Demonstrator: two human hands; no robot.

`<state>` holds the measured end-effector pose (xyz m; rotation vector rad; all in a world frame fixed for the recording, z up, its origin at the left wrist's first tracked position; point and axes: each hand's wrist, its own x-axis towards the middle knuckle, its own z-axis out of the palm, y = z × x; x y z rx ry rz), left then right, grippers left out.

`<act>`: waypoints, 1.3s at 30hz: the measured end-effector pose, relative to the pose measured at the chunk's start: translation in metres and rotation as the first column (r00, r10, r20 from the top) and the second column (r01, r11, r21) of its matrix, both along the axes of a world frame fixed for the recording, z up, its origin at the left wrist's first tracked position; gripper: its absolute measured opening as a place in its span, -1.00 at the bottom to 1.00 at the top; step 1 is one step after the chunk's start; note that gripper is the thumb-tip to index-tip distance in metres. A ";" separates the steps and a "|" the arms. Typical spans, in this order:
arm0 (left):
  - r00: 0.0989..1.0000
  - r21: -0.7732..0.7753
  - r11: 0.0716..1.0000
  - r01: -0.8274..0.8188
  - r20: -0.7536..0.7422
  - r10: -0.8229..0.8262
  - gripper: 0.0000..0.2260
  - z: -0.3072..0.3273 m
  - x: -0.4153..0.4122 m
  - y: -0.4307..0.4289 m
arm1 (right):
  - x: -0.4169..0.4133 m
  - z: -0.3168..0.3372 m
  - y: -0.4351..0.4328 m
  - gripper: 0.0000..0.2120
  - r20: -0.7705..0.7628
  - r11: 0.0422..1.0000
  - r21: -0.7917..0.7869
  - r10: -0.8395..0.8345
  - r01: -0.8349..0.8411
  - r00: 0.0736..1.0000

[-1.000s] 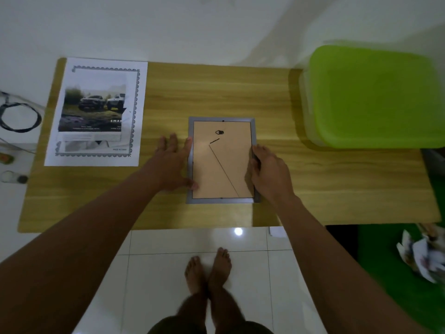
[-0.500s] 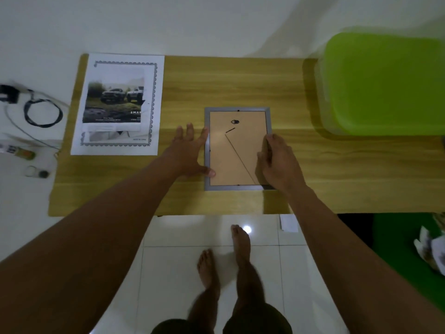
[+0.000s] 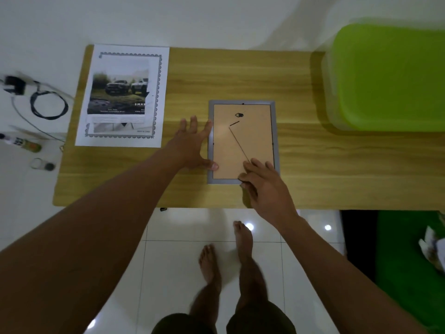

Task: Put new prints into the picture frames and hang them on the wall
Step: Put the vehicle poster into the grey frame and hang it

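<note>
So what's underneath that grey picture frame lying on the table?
The grey picture frame lies face down on the wooden table, tan backing board up. Both hands touch it: left hand at its left edge, right hand at the lower corner. Its glass side is hidden.

We take this for a room in a home. We see bare feet (image 3: 225,251) standing on glossy white floor tiles (image 3: 173,273), and a low wooden table (image 3: 313,169) pushed against a plain white wall (image 3: 192,18). At the far right of the table sits a clear plastic storage box with a lime-green lid (image 3: 390,75). On the floor to the left lie a coiled black cable (image 3: 49,104), a plug adapter (image 3: 14,84) and a small tube (image 3: 22,143), loose household clutter.
</note>
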<state>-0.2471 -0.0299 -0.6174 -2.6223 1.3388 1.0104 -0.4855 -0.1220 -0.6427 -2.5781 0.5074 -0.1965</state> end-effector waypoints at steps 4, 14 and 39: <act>1.000 -0.009 1.000 0.016 -0.017 -0.016 0.18 0.002 0.002 0.004 | 0.015 0.026 -0.006 -0.62 -0.015 0.990 -0.019 -0.141 0.141 0.990; 0.998 -0.033 0.999 0.003 -0.065 -0.005 0.21 0.000 0.007 0.005 | 0.069 0.030 -0.026 -0.67 -0.210 0.930 -0.100 -0.366 0.352 0.907; 0.993 -0.068 0.997 -0.048 -0.108 0.041 0.20 0.002 0.010 0.006 | 0.080 0.053 -0.043 -0.63 -0.194 0.888 0.131 -0.412 0.440 0.890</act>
